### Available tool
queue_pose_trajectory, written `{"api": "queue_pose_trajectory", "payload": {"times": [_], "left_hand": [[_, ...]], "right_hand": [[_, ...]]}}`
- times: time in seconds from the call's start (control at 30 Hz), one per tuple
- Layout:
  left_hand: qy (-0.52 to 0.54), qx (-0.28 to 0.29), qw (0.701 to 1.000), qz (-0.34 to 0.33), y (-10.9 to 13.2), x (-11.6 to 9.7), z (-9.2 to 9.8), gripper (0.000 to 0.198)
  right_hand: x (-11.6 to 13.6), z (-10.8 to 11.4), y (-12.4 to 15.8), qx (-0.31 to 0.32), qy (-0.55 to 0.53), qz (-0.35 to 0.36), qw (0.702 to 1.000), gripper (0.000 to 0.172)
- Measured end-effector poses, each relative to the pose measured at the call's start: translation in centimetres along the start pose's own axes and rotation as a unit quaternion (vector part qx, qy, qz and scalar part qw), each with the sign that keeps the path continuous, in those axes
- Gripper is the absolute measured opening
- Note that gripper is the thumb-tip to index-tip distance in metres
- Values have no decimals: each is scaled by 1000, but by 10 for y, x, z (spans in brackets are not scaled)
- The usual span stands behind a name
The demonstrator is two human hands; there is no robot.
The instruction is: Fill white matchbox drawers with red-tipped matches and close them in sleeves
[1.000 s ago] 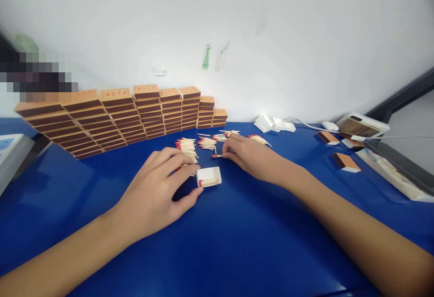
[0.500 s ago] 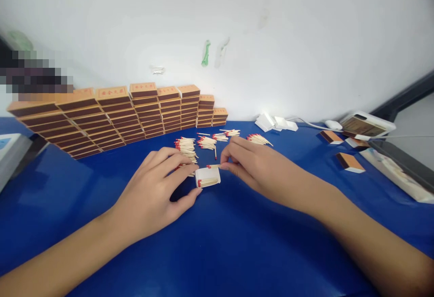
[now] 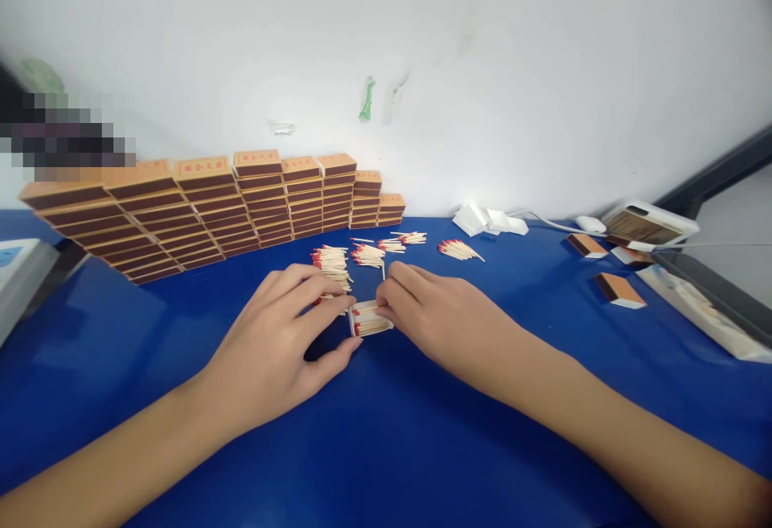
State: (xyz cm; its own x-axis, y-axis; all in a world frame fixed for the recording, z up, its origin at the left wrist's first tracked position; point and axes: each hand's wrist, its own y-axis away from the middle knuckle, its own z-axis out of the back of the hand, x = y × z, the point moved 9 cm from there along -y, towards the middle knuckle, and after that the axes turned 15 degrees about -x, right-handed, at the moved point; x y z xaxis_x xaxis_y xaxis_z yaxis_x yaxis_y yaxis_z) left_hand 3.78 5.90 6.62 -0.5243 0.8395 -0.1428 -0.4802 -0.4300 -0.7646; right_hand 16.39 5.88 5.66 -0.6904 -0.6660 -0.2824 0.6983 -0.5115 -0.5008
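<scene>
A small white matchbox tray (image 3: 366, 321) with a few red-tipped matches lies on the blue table (image 3: 386, 431). My left hand (image 3: 283, 343) pinches the tray's left end between forefinger and thumb. My right hand (image 3: 434, 315) rests against the tray's right side, fingers curled over it and pressed together; any match in them is hidden. Little heaps of loose matches (image 3: 350, 256) lie just beyond both hands, with another heap (image 3: 458, 248) to the right.
Stacks of closed brown matchboxes (image 3: 199, 206) line the wall at back left. Empty white trays (image 3: 488, 221) sit at back right. Loose matchbox sleeves (image 3: 615, 288), a phone (image 3: 648, 224) and a cable lie at the far right. A white device (image 3: 18, 271) sits at the left edge.
My right hand picked a match from beyond the tray and drew back and left with it to the tray. My left hand stayed on the tray.
</scene>
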Motion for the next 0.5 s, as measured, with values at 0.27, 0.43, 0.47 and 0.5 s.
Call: {"api": "queue_pose_trajectory", "payload": {"times": [0.27,0.43,0.47,0.5], "left_hand": [[0,3,1000,-3,1,0,-1,22],[22,24,999,-3,2,-3,-4,21],[27,29,999,-3,3,-3,-5,21],[30,32,999,-3,3,-3,-5,21]], "right_hand": [[-24,1,-1,-18,-96,-71,993,23],[-65,-21,9,-2,-181,-159,971,19],[-68,-29,10,9,-208,-164,964,23],[-70,-36,11,17,-234,-172,957,25]]}}
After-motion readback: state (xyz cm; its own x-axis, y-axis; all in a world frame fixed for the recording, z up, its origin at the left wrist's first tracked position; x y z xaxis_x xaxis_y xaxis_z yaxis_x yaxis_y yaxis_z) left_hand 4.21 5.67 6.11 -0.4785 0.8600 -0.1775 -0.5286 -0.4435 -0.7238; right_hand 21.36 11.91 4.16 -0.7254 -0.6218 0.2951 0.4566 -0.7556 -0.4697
